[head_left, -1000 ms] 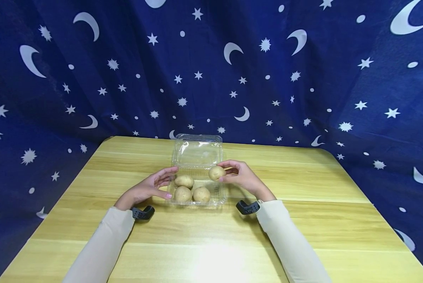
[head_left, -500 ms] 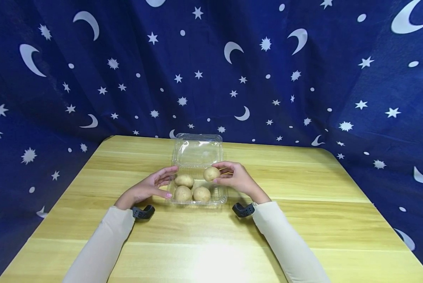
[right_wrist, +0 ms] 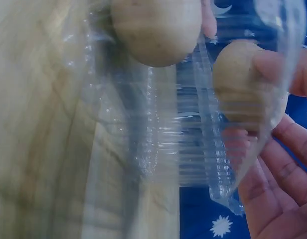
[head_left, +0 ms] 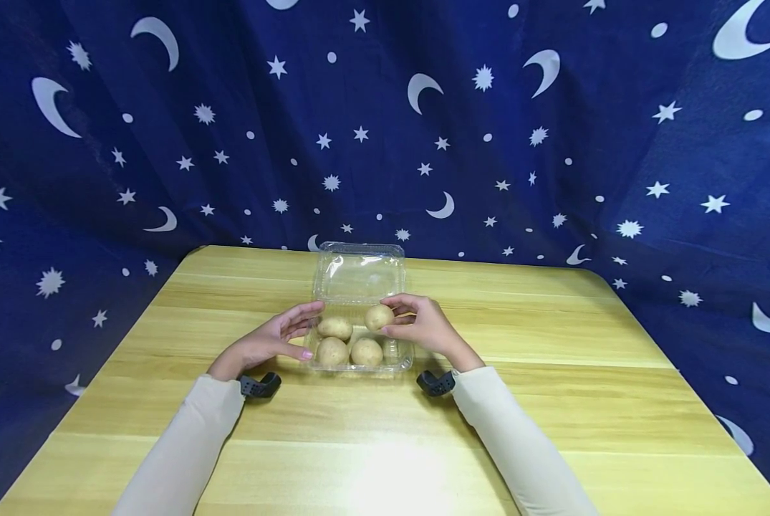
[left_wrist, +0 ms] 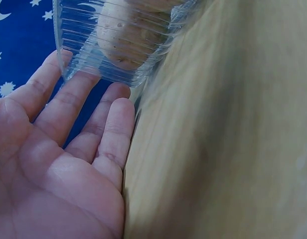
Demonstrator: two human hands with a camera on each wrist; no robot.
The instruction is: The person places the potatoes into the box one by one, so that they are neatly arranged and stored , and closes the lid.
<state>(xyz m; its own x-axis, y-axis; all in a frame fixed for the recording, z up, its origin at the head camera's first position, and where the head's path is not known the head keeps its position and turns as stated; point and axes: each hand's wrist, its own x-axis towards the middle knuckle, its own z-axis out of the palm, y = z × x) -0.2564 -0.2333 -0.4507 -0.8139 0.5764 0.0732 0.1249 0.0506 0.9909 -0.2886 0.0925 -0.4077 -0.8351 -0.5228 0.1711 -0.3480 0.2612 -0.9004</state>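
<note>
A clear plastic clamshell box (head_left: 405, 362) stands on the table with its lid (head_left: 360, 276) raised at the back. Three potatoes lie inside: one at the back left (head_left: 335, 328), one at the front left (head_left: 332, 352), one at the front right (head_left: 367, 352). Between thumb and fingers my right hand (head_left: 426, 326) holds a fourth potato (head_left: 379, 317) over the box's back right part. My left hand (head_left: 265, 345) rests against the box's left side with spread, mostly straight fingers; in the left wrist view its fingertips (left_wrist: 121, 107) lie by the ribbed plastic wall.
The wooden table (head_left: 333, 459) carries the box near its far edge. Behind it hangs a blue curtain (head_left: 385, 179) with white moons and stars. A black wrist device (head_left: 261, 385) sits on the left wrist, another device (head_left: 435, 383) on the right.
My right hand has moved left with its potato, from the box's right edge to over its back right part. The left hand has kept its place at the box's side.
</note>
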